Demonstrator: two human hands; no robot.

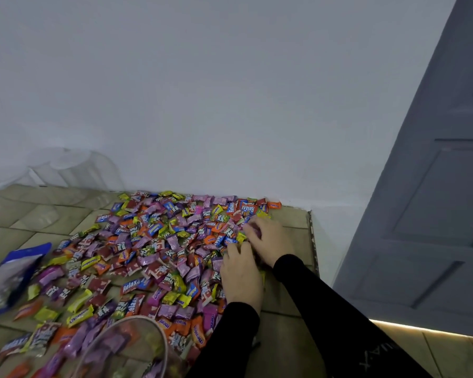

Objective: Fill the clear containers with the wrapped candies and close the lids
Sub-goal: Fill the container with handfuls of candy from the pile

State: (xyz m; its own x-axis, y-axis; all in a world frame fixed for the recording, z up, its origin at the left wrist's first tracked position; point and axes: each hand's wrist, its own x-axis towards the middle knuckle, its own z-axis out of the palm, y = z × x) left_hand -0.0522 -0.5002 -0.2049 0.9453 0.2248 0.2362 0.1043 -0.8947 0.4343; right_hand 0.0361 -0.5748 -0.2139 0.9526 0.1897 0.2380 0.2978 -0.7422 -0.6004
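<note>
We see both hands, left [241,276] and right [268,238], fingers curled, gathering multicoloured wrapped candies [153,249] beside a clear container [126,347].

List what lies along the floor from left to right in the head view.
Blue bag → clear container with candies inside → spread of wrapped candies → left hand → right hand, both hands resting on the candies → grey door.

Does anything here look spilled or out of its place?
Yes. The wrapped candies lie loose across the tiled surface instead of in the clear container near the bottom edge. A blue bag lies flat at the left.
</note>
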